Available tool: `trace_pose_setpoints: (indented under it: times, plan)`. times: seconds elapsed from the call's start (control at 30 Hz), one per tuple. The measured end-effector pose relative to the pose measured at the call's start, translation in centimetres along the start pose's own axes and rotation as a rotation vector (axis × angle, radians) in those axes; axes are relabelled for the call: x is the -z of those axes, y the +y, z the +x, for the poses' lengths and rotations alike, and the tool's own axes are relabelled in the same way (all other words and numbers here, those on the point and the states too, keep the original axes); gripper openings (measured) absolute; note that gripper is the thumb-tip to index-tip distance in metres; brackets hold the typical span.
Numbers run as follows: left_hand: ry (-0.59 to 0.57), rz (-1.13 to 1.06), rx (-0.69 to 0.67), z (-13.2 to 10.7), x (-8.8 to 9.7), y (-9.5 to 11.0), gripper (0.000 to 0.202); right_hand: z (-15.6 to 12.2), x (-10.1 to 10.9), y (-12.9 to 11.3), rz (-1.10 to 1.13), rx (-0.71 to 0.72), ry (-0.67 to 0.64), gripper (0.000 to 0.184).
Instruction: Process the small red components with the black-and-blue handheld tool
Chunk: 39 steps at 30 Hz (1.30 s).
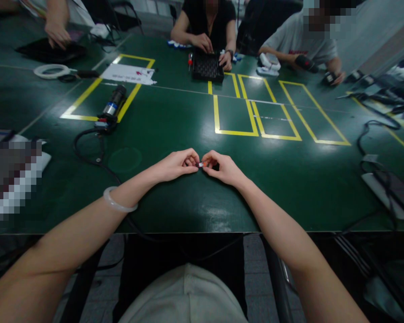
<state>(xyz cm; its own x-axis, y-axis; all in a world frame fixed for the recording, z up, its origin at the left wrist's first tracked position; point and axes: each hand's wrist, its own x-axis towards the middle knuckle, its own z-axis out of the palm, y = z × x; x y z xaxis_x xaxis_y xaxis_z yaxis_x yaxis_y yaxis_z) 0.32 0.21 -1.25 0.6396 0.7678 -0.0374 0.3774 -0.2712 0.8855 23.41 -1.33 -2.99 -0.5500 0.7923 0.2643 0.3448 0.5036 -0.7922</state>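
Note:
Between the fingertips of both hands is a small part with white and orange on it, too small to name. My left hand pinches it from the left, a pale bangle around the wrist behind. From the other side my right hand pinches the same part with thumb and forefinger. Both hands rest low over the green table, near its front edge. Fingertips hide some of the small part.
A black cylindrical device with a cable lies at the left. Yellow tape outlines mark the table. Across it, a person handles a black tray; other people work at both sides. Cables lie at the right.

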Motion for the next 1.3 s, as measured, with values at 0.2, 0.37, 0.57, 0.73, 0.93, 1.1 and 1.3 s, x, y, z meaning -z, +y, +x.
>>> trace_pose_setpoints:
  times: [0.2, 0.37, 0.57, 0.73, 0.93, 1.1, 1.3]
  plan:
    - [0.001, 0.047, -0.005, -0.13, 0.09, 0.27, 0.030, 0.02, 0.04, -0.07, 0.006, 0.001, -0.003, 0.019]
    - [-0.007, 0.082, 0.012, -0.13, 0.20, 0.55, 0.033, -0.05, 0.07, 0.08, 0.004, 0.000, -0.005, 0.022]
    - [-0.025, 0.111, 0.042, -0.22, 0.23, 0.92, 0.038, -0.06, 0.14, -0.17, -0.005, -0.012, -0.001, 0.010]
    - [-0.034, 0.091, 0.034, -0.20, 0.27, 0.80, 0.038, -0.03, 0.20, -0.40, 0.003, -0.029, 0.003, 0.010]
    - [-0.055, 0.082, 0.021, -0.17, 0.35, 0.68, 0.037, -0.02, 0.09, -0.21, 0.022, -0.051, -0.002, 0.012]
    - [-0.051, 0.082, 0.028, -0.16, 0.39, 0.41, 0.038, -0.02, 0.11, -0.23, 0.008, -0.057, -0.008, 0.016]
    - [-0.051, 0.080, 0.034, -0.15, 0.37, 0.04, 0.039, -0.08, 0.20, -0.16, 0.006, -0.040, -0.017, 0.024]
